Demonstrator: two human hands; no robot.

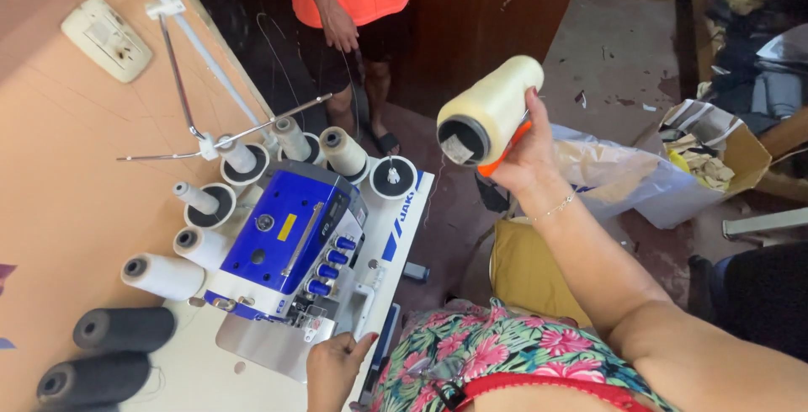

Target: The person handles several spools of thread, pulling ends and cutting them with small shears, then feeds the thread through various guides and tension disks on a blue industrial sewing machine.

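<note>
Over the sewing table (404,210), cream thread cone (491,109) in right hand (526,155).

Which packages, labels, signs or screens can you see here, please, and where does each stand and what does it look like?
Label: on the end of the cream thread cone held in the right hand; small, pale, squarish.
Yellow sticker: on the blue sewing machine; small rectangle.
Cardboard box: on the floor at right; open, brown, holding scraps.
Plastic bag: beside the box; crumpled, whitish.

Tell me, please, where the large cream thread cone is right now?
The cream thread cone is held up in the right hand, right of the blue sewing machine, above the floor.
</note>
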